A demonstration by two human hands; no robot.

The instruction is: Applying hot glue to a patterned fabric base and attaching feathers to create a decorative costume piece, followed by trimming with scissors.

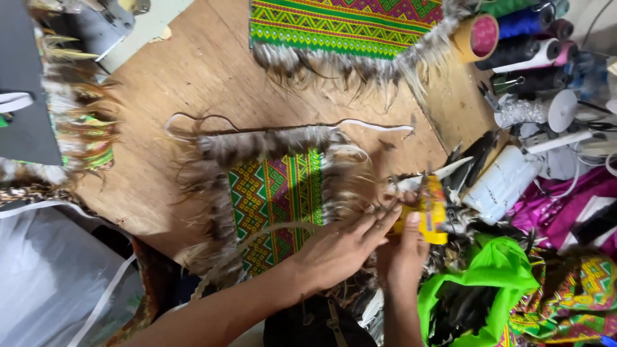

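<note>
My right hand [403, 254] grips a yellow glue tube [432, 209], its tip pointing away from me. My left hand [340, 247] lies flat beside it, fingers spread and pressing on brown feathers [350, 193] at the right edge of a patterned green woven cloth [276, 193]. That cloth is bordered with striped brown and white feathers and lies on a wooden table [193, 77]. A white elastic strap [379, 125] runs along its far side.
A second feather-trimmed green cloth [340, 26] lies at the far edge. Thread spools [527, 38], a tape roll [479, 35] and tools crowd the right side. A bright green bag [488, 283] holding dark feathers sits near right. More feather pieces [77, 122] lie left.
</note>
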